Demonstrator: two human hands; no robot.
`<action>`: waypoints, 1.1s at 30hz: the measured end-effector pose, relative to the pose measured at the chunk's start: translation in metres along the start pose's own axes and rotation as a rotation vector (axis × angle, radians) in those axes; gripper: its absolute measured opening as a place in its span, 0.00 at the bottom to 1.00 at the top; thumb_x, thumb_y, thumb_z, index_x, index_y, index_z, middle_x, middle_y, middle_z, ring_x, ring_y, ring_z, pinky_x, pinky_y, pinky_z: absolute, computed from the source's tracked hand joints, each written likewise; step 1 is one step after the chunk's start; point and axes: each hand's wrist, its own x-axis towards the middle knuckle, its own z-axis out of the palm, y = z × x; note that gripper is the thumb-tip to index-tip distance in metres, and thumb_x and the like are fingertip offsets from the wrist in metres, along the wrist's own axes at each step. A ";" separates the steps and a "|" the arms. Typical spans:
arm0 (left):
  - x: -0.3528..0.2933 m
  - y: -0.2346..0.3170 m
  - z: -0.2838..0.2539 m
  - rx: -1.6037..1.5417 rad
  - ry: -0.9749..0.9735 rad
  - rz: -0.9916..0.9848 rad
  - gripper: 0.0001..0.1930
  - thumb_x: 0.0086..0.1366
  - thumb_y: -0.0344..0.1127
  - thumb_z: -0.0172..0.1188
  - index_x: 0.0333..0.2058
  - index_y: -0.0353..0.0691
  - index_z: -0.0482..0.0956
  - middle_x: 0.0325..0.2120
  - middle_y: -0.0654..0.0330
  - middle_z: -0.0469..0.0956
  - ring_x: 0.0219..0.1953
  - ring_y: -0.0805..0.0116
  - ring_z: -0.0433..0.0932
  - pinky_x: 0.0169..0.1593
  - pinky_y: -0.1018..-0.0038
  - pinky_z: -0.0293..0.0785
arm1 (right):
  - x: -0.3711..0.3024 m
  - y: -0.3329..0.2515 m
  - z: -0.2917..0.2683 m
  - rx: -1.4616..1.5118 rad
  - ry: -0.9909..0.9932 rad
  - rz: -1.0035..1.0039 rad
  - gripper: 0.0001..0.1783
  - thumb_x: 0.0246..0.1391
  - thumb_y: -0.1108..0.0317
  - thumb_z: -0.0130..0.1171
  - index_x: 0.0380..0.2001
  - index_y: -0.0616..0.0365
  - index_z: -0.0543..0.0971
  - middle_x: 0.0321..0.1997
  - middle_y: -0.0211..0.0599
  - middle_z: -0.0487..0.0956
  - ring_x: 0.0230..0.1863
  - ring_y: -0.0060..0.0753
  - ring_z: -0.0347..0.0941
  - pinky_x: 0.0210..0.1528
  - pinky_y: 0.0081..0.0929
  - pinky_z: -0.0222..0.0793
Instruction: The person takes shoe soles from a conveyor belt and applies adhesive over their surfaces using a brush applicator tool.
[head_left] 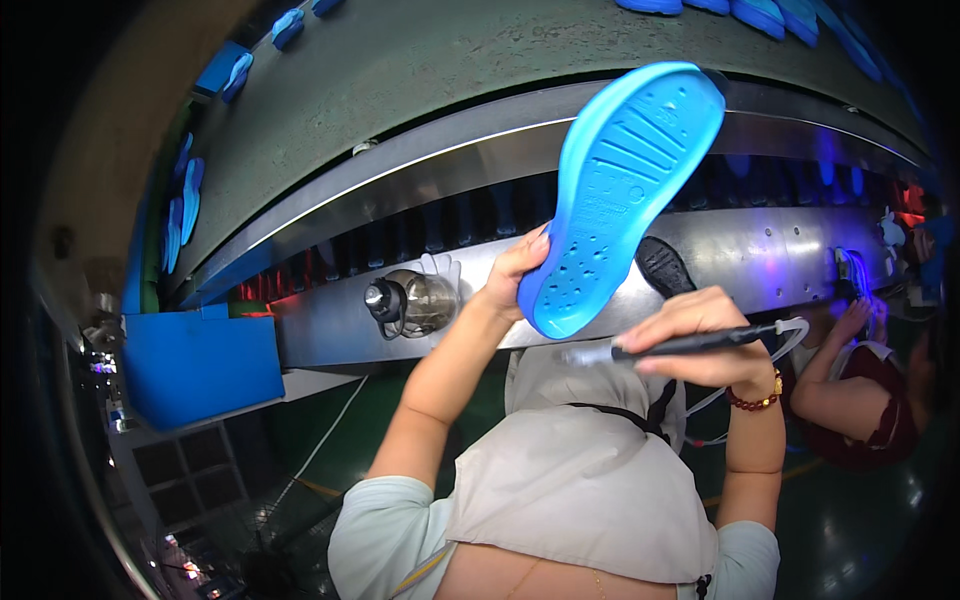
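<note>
My left hand (512, 272) grips a bright blue shoe sole (620, 185) by its heel end, holding it up with the grooved underside toward me. My right hand (700, 335) holds a slim black pen-like tool (690, 343) with a pale tip pointing left, just under the sole's heel. A thin white cord runs from the tool's back end. A red bead bracelet sits on my right wrist. A grey apron (580, 470) covers my chest below the hands.
A long metal conveyor housing (420, 190) runs across behind the sole, with more blue soles (770, 12) on the grey belt above. A round lamp (405, 300) is mounted on its front. A blue bin (200, 365) sits left. Another person (860, 390) works at right.
</note>
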 end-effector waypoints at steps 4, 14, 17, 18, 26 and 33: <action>0.012 0.011 0.022 0.030 -0.143 -0.098 0.30 0.57 0.45 0.52 0.53 0.31 0.57 0.47 0.50 0.68 0.46 0.62 0.71 0.49 0.69 0.68 | 0.002 0.012 0.008 -0.056 0.093 -0.131 0.11 0.36 0.79 0.62 0.29 0.65 0.77 0.33 0.43 0.79 0.36 0.36 0.76 0.40 0.26 0.71; 0.036 0.009 0.063 0.336 0.074 -0.693 0.25 0.57 0.46 0.54 0.47 0.32 0.68 0.40 0.51 0.73 0.38 0.67 0.75 0.42 0.73 0.72 | -0.031 -0.025 -0.031 -0.288 -0.151 -0.073 0.09 0.36 0.77 0.62 0.27 0.62 0.78 0.33 0.41 0.79 0.36 0.37 0.76 0.37 0.25 0.72; 0.027 0.013 0.064 0.351 0.128 -0.688 0.26 0.55 0.47 0.54 0.46 0.32 0.69 0.39 0.50 0.73 0.37 0.66 0.75 0.41 0.72 0.72 | -0.040 -0.031 -0.044 -0.300 -0.171 -0.130 0.09 0.36 0.76 0.63 0.27 0.62 0.78 0.33 0.42 0.79 0.35 0.36 0.77 0.37 0.25 0.73; 0.031 0.015 0.067 0.337 0.105 -0.684 0.26 0.55 0.48 0.54 0.46 0.32 0.69 0.39 0.50 0.73 0.37 0.66 0.75 0.41 0.71 0.72 | -0.046 -0.028 -0.047 -0.245 -0.075 -0.148 0.10 0.36 0.77 0.63 0.27 0.62 0.78 0.33 0.43 0.79 0.35 0.36 0.77 0.38 0.26 0.73; 0.030 0.011 0.057 0.171 0.131 -0.551 0.28 0.54 0.45 0.51 0.50 0.30 0.65 0.44 0.48 0.70 0.43 0.59 0.72 0.49 0.68 0.66 | -0.076 -0.014 -0.049 -0.212 0.068 -0.061 0.10 0.39 0.78 0.61 0.30 0.62 0.78 0.35 0.42 0.78 0.39 0.34 0.76 0.41 0.24 0.71; 0.021 -0.001 0.042 0.082 0.200 -0.511 0.31 0.55 0.45 0.51 0.53 0.28 0.60 0.48 0.45 0.66 0.48 0.54 0.69 0.54 0.66 0.63 | -0.086 0.000 -0.048 -0.212 0.069 -0.102 0.11 0.40 0.74 0.62 0.32 0.60 0.78 0.34 0.40 0.79 0.37 0.30 0.76 0.41 0.22 0.70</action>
